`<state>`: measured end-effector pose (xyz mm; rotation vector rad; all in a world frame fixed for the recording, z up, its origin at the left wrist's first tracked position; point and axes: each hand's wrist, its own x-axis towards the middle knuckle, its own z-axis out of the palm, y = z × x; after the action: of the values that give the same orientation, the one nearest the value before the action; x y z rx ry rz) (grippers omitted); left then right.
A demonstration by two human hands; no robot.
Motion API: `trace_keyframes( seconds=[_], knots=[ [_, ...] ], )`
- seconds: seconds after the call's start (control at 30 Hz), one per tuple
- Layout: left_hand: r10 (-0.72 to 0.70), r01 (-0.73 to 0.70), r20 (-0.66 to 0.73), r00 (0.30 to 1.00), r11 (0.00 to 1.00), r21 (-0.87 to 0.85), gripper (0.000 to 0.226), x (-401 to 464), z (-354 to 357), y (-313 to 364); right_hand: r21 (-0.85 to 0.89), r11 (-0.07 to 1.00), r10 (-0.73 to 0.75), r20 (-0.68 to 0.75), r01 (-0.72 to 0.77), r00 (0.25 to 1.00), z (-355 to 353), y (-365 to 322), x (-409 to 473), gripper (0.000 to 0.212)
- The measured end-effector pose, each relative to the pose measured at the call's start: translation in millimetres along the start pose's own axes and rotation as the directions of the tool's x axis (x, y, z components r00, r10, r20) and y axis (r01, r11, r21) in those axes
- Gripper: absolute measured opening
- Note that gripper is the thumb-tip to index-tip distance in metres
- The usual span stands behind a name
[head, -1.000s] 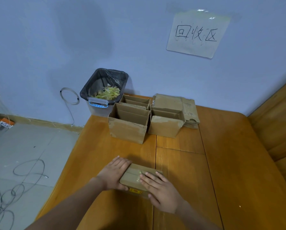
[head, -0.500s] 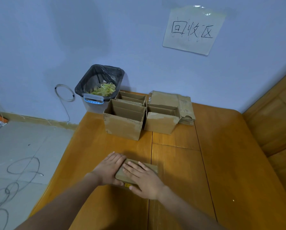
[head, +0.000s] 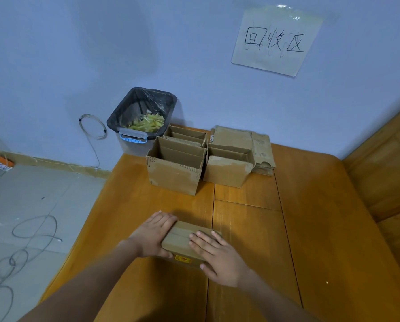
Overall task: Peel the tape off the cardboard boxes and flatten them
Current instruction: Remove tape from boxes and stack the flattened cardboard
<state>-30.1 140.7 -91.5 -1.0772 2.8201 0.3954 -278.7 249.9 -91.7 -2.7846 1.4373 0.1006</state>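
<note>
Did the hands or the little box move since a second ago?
Hardly. The right hand slid a bit leftward across the top of the small box, then back. The left hand still rests against the box's left end. The box stays closed on the table; the open boxes behind are unmoved.

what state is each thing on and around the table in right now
small box: closed, taped, held between both hands
left hand: flat against the box's left side
right hand: fingers flat on the box top
open boxes: upright, tops open
flattened cardboard: stacked flat
bin: open, holds peeled tape
</note>
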Motion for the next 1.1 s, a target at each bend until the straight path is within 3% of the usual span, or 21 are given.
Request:
trace_keyframes(
  seconds=[0.53, 0.73, 0.8, 0.87, 0.97, 1.1],
  knots=[
    [0.003, -0.003, -0.004, 1.0, 1.0, -0.021, 0.102, 0.7, -4.7, 0.5, 0.088, 0.996, 0.035, -0.084, -0.027, 0.996, -0.3, 17.5, -39.2, 0.054],
    [-0.004, 0.003, 0.014, 1.0, 1.0, 0.009, 0.103, 2.0, -5.1, 1.6, 0.228, 0.972, 0.118, -0.276, -0.055, 0.954, -7.2, 15.7, -39.2, 0.035],
    [-0.004, 0.004, 0.012, 1.0, 1.0, 0.018, 0.103, 2.6, -4.4, 2.0, 0.218, 0.975, 0.109, -0.321, -0.039, 0.941, -9.4, 11.2, -30.2, 0.037],
    [-0.006, 0.006, 0.012, 1.0, 1.0, 0.027, 0.103, 2.3, -4.3, 3.0, 0.145, 0.989, 0.059, -0.271, -0.02, 0.961, -11.3, 6.6, -16.6, 0.048],
    [-0.008, 0.008, 0.008, 1.0, 1.0, 0.029, 0.103, 2.3, -2.9, 2.8, 0.024, 0.999, -0.038, -0.077, 0.04, 0.996, -11.0, 1.1, 2.9, 0.064],
    [-0.005, 0.004, 0.017, 1.0, 0.999, 0.034, 0.103, 1.9, -2.3, 1.2, 0.085, 0.995, -0.047, 0.032, 0.045, 0.998, -1.5, 4.1, 10.1, 0.067]
  ],
)
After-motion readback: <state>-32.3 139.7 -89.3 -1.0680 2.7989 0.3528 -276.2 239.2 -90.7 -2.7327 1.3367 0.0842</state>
